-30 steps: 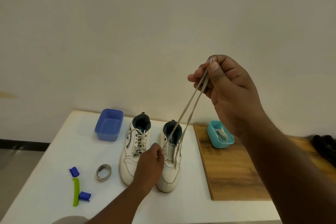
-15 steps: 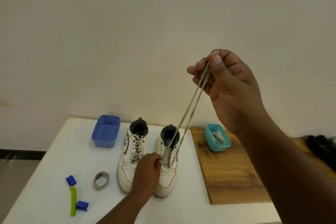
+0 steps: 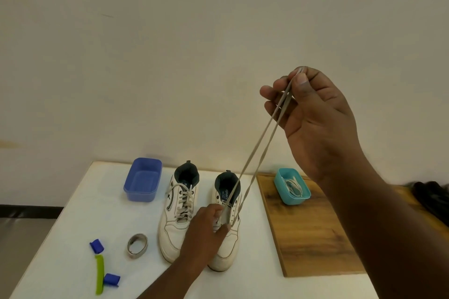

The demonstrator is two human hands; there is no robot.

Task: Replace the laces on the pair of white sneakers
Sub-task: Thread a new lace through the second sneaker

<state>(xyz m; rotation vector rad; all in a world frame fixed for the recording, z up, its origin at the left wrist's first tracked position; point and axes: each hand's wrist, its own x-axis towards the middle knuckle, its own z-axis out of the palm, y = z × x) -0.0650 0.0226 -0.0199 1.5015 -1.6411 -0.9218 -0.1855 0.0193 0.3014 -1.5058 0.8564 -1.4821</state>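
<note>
Above the table, right hand (image 3: 313, 116) pinches lace (image 3: 257, 160) taut

Wall (image 3: 170, 56): plain off-white, fills the far side; a few faint marks at upper left and a brownish smudge at the left edge.
Skirting (image 3: 29, 206): dark band along the wall's foot, far left.
Floor (image 3: 21, 245): grey, seen at the left below the skirting.
Table (image 3: 73, 226): white top, set against the wall.
Wooden board (image 3: 315, 238): brown, grained, lying on the right of the table.
Light: soft, even, weak shadows.
</note>
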